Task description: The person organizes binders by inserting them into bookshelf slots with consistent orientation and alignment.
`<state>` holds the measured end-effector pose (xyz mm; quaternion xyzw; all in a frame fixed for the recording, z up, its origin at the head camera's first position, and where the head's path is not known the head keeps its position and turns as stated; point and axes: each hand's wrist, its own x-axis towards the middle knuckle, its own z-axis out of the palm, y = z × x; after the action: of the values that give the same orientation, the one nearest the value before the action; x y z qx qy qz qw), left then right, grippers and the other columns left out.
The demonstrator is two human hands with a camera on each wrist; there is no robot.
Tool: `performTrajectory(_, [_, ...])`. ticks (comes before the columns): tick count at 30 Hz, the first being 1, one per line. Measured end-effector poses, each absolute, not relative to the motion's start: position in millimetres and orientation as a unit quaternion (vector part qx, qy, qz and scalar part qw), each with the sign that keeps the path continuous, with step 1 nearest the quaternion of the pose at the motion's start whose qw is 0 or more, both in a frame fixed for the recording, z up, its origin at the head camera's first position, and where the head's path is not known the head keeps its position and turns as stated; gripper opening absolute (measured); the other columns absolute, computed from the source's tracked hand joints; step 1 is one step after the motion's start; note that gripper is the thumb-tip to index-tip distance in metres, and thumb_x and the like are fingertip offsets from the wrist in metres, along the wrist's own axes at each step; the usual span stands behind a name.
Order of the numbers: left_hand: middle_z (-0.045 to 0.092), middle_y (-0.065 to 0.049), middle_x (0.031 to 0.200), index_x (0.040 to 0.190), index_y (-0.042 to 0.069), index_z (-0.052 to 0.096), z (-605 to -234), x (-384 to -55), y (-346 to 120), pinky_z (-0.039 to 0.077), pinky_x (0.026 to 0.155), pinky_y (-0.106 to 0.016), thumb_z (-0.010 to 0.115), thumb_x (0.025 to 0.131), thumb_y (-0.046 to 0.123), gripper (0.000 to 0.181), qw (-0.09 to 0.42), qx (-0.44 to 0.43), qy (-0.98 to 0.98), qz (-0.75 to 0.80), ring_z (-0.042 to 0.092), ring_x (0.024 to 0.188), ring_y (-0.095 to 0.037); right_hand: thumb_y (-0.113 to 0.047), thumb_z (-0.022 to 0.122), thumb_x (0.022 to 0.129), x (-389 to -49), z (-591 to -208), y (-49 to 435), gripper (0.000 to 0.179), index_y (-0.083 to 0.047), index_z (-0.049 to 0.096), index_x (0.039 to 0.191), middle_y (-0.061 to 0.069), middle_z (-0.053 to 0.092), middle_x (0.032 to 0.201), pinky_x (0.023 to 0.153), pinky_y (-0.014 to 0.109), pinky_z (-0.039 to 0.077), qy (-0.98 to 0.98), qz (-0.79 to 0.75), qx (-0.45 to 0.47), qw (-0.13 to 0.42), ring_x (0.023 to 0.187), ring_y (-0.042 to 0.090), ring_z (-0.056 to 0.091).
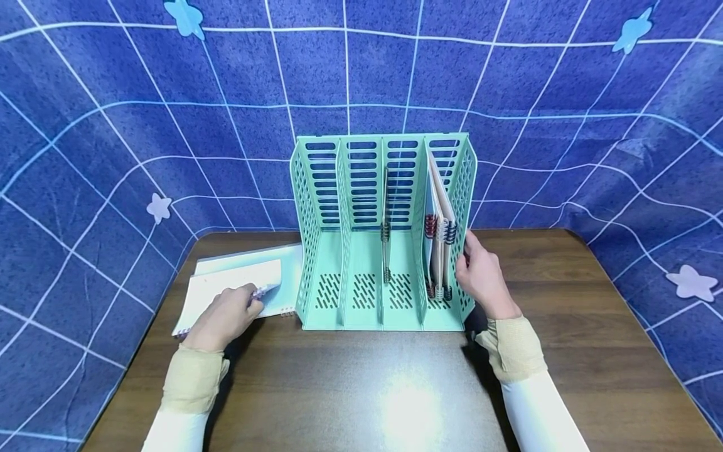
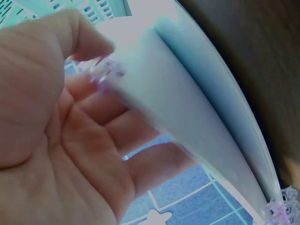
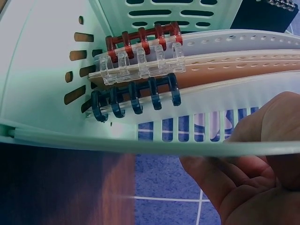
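Note:
My left hand pinches a white ring-bound notebook at its purple and clear rings, thumb above and fingers beneath. Under it on the table lies a pale blue ring-bound notebook, left of a mint-green file organizer. At the organizer's right side wall, my right hand grips the upper edge, with the thumb inside and fingers outside. Several notebooks with red, clear and dark blue rings stand in the rightmost compartment. A thin dark-edged notebook stands upright near the divider left of the third compartment.
The organizer stands at the back of a brown wooden table. Behind and beside the table hangs a blue cloth with white grid lines and stars. Light glares off the table's front middle.

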<state>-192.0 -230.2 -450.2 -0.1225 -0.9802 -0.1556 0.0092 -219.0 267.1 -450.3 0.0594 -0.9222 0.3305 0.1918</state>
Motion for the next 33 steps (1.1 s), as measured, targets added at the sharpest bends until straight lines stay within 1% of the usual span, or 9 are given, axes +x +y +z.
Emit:
performTrajectory(5, [0.040, -0.002, 0.063, 0.077, 0.010, 0.050, -446.5, -193.6, -232.7, 0.033, 0.050, -0.035, 0.054, 0.089, 0.008, 0.012, 0.030, -0.118, -0.981, -0.154, 0.042, 0.056, -0.021, -0.002, 0.053, 0.096, -219.3, -451.0, 267.1, 0.057, -0.010, 0.046, 0.152, 0.019, 0.072, 0.122, 0.069, 0.057, 0.052, -0.921, 0.331, 0.058, 0.196, 0.076, 0.039, 0.064])
performTrajectory(8, [0.045, -0.004, 0.064, 0.080, 0.008, 0.052, -443.5, -194.4, -233.5, 0.035, 0.050, -0.038, 0.054, 0.091, 0.007, 0.011, 0.042, -0.115, -0.980, -0.155, 0.043, 0.056, -0.023, -0.002, 0.054, 0.096, -219.6, -450.7, 267.2, 0.058, -0.010, 0.046, 0.153, 0.019, 0.071, 0.125, 0.072, 0.059, 0.052, -0.920, 0.332, 0.058, 0.199, 0.080, 0.040, 0.066])
performTrajectory(11, [0.050, -0.007, 0.065, 0.085, 0.005, 0.057, -440.4, -195.1, -234.6, 0.038, 0.052, -0.042, 0.054, 0.093, 0.007, 0.008, 0.058, -0.113, -0.980, -0.155, 0.045, 0.057, -0.024, -0.002, 0.054, 0.096, -219.5, -450.4, 267.4, 0.058, -0.010, 0.046, 0.153, 0.019, 0.071, 0.126, 0.072, 0.059, 0.052, -0.920, 0.333, 0.060, 0.200, 0.080, 0.041, 0.066])
performTrajectory(15, [0.055, -0.008, 0.069, 0.090, 0.002, 0.062, -435.2, -194.8, -236.1, 0.040, 0.053, -0.043, 0.056, 0.093, 0.004, 0.007, 0.070, -0.113, -0.978, -0.160, 0.046, 0.057, -0.025, -0.001, 0.054, 0.096, -219.7, -450.7, 267.4, 0.058, -0.009, 0.046, 0.153, 0.020, 0.071, 0.125, 0.068, 0.056, 0.052, -0.920, 0.331, 0.060, 0.200, 0.076, 0.040, 0.064])
performTrajectory(18, [0.056, -0.009, 0.069, 0.087, 0.002, 0.062, -431.5, -193.6, -237.9, 0.040, 0.054, -0.043, 0.057, 0.092, 0.003, 0.007, 0.080, -0.110, -0.978, -0.160, 0.046, 0.058, -0.025, -0.002, 0.053, 0.096, -219.5, -451.0, 267.1, 0.058, -0.010, 0.045, 0.153, 0.020, 0.071, 0.125, 0.065, 0.054, 0.052, -0.921, 0.333, 0.059, 0.195, 0.073, 0.038, 0.064])
performTrajectory(22, [0.061, -0.014, 0.071, 0.092, -0.001, 0.067, -426.5, -192.7, -241.0, 0.041, 0.053, -0.044, 0.059, 0.091, 0.003, 0.009, 0.105, -0.101, -0.976, -0.164, 0.048, 0.058, -0.027, -0.002, 0.052, 0.097, -219.5, -451.1, 267.3, 0.059, -0.011, 0.044, 0.154, 0.019, 0.070, 0.126, 0.063, 0.052, 0.052, -0.920, 0.337, 0.057, 0.191, 0.071, 0.036, 0.064])
performTrajectory(26, [0.059, -0.012, 0.067, 0.088, -0.001, 0.067, -421.3, -191.3, -244.5, 0.040, 0.051, -0.042, 0.059, 0.089, 0.003, 0.009, 0.131, -0.096, -0.971, -0.178, 0.046, 0.057, -0.027, -0.002, 0.053, 0.097, -219.6, -450.9, 267.4, 0.059, -0.010, 0.044, 0.154, 0.020, 0.071, 0.125, 0.063, 0.052, 0.052, -0.920, 0.336, 0.059, 0.194, 0.069, 0.035, 0.064])
performTrajectory(29, [0.052, -0.008, 0.063, 0.081, 0.002, 0.063, -416.6, -190.0, -246.0, 0.037, 0.050, -0.041, 0.059, 0.089, 0.003, 0.009, 0.146, -0.090, -0.967, -0.186, 0.044, 0.056, -0.027, -0.002, 0.053, 0.096, -219.9, -450.7, 267.5, 0.058, -0.010, 0.045, 0.153, 0.020, 0.071, 0.124, 0.065, 0.054, 0.052, -0.920, 0.333, 0.061, 0.198, 0.071, 0.037, 0.064])
performTrajectory(33, [0.049, -0.005, 0.060, 0.078, 0.006, 0.061, -410.3, -185.8, -246.4, 0.034, 0.047, -0.040, 0.061, 0.088, 0.003, 0.011, 0.184, -0.087, -0.961, -0.187, 0.042, 0.053, -0.028, -0.002, 0.053, 0.096, -219.7, -451.1, 267.5, 0.058, -0.010, 0.045, 0.153, 0.020, 0.071, 0.123, 0.064, 0.053, 0.052, -0.920, 0.335, 0.059, 0.195, 0.070, 0.037, 0.064])
